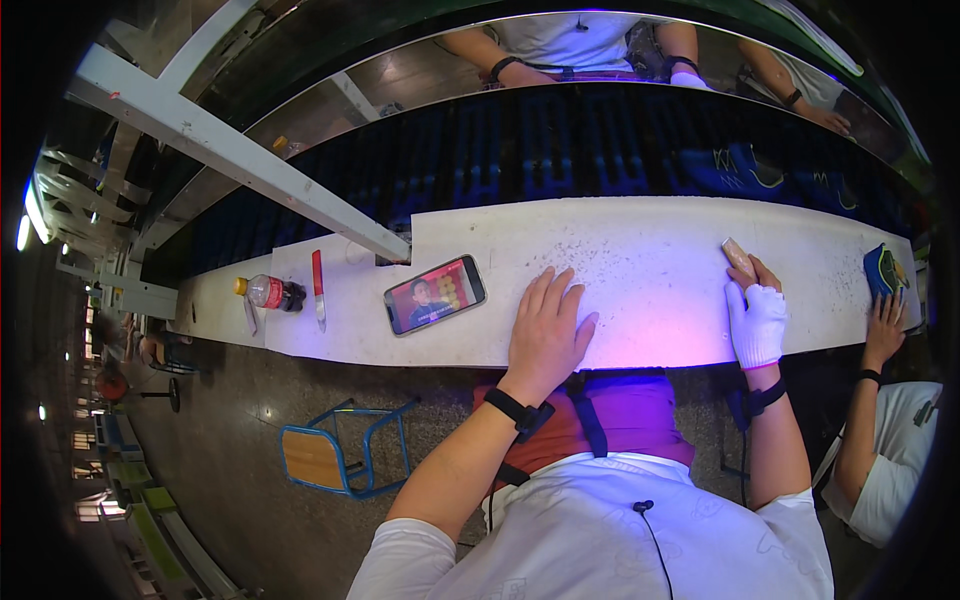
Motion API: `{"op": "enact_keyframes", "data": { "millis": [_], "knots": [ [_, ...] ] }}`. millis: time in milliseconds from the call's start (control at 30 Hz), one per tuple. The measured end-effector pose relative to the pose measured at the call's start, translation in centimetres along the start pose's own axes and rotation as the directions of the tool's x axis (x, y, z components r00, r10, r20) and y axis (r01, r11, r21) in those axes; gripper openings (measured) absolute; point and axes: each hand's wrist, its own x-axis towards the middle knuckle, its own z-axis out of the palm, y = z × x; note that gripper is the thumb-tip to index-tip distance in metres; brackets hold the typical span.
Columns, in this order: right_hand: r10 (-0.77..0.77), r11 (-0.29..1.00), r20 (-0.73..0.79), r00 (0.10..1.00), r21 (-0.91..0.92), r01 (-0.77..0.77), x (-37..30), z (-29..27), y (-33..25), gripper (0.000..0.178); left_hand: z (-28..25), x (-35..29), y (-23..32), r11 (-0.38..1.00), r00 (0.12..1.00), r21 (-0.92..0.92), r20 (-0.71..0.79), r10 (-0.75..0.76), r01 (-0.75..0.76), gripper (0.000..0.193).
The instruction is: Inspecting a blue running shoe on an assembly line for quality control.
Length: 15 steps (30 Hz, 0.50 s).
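My left hand (548, 325) lies flat on the white-covered bench (640, 225), palm down, fingers stretched out and nothing in it. To its left is a phone (434, 295) with a lit screen. My right hand (757, 318) wears a white glove that leaves some fingertips bare. It rests on the bench with its fingers round a small tan block (738, 257), whose far end sticks out; its exact kind cannot be made out. Dark crumbs (610, 258) are scattered on the bench beyond and between my hands.
A red-handled knife (318, 290) and a dark drink bottle (270, 293) lie at the left. Behind the bench runs a dark conveyor carrying blue shoes (740, 170). At right, a co-worker's hand (886, 315) touches a blue shoe (882, 272). A grey post (240, 155) slants over the bench; a stool (325, 455) stands below.
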Motion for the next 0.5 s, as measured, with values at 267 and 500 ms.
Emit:
{"op": "enact_keyframes", "data": {
  "millis": [267,500],
  "knots": [
    [0.001,1.000,0.004,1.000,0.009,-0.001,0.02,-0.06,0.00,0.024,0.06,0.02,-0.04,1.000,1.000,-0.010,-0.027,0.011,-0.012,0.039],
    [-0.001,1.000,-0.012,1.000,0.013,0.001,0.03,0.02,0.04,0.024,0.03,0.04,0.00,1.000,1.000,-0.011,-0.015,0.007,-0.007,0.038]
  ]
}}
